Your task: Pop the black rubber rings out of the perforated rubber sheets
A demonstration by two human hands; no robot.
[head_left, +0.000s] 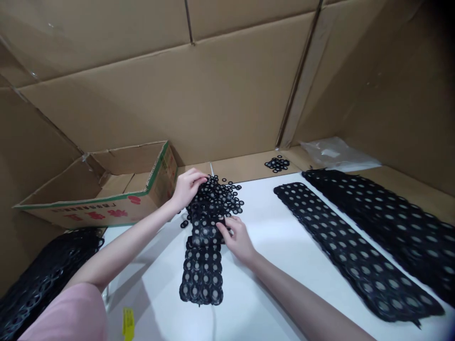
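Observation:
A black moulded sheet (202,270) with rows of round holes lies lengthwise on the white table, its far part under or against a heap of small loose black rings (216,196). My left hand (187,188) is at the heap's upper left, thumb and fingers pinched together; what sits between them is too small to make out. My right hand (239,237) is lower, at the sheet's right edge, with thumb and forefinger closed on that edge. A few rings (184,224) lie apart, left of the sheet.
Two long black perforated sheets (351,246) (391,218) lie at the right. An open cardboard box (95,213) stands at the left, above a black stack (50,279). More rings (277,164) and a clear plastic bag (337,151) are at the back. A yellow label (128,324) is in front.

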